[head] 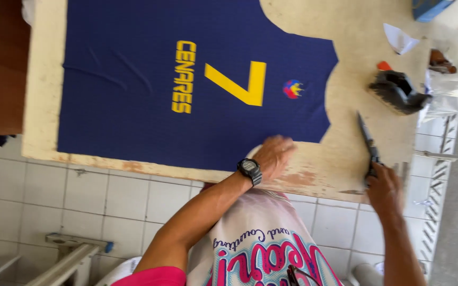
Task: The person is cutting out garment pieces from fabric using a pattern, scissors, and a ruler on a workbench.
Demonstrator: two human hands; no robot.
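Jersey panel, navy, flat, yellow-printed

A: Was the blue cloth whole in the picture?

B: No, the top edge cut it off. The left hand was blurred and covered a part of its lower border.

A: And the scissors?

B: The right hand hid the handles, so I could not tell the grip. The blue box was also cut by the edge.
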